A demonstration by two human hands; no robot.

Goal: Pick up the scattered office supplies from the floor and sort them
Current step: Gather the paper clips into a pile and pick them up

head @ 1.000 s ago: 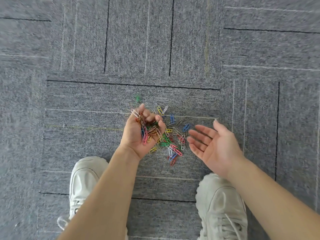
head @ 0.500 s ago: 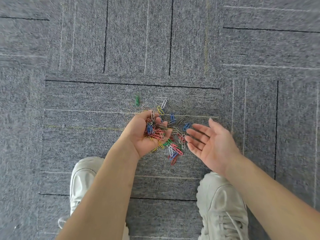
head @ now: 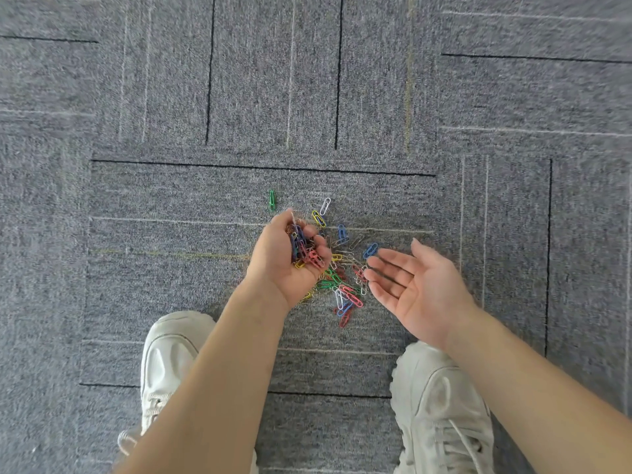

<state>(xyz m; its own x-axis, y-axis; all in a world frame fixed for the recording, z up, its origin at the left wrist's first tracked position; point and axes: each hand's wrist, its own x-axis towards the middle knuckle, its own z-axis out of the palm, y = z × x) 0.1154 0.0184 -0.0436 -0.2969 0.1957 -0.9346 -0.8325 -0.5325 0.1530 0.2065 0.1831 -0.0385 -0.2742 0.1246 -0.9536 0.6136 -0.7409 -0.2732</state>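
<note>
- Head view: the left hand (head: 290, 258) is turned palm up, its fingers curled in around a bunch of paper clips (head: 305, 249): red, blue, yellow and silver ones packed in the cupped palm.
- The right hand (head: 413, 285) lies palm up with fingers straight and slightly spread; it holds nothing, and its fingertips hover just beside the right edge of the heap on the floor. Whether they touch any clip cannot be told.
- Loose paper clips (head: 343, 289) lie in a mixed heap on the grey carpet (head: 171, 268) between the two hands, partly hidden under the left hand.
- A few lie out from the heap: a green clip (head: 272, 200) alone beyond the left fingertips, a white clip (head: 325, 206) and a yellow clip (head: 318, 217) touching each other just past the heap, and a blue clip (head: 370, 249) near the right fingertips.
- The left shoe (head: 171, 357) and the right shoe (head: 441, 405) stand apart on the carpet, on the near side of the heap, one under each forearm.
- Bare carpet with dark seam lines stretches to the left, the right and the far side of the clips.
</note>
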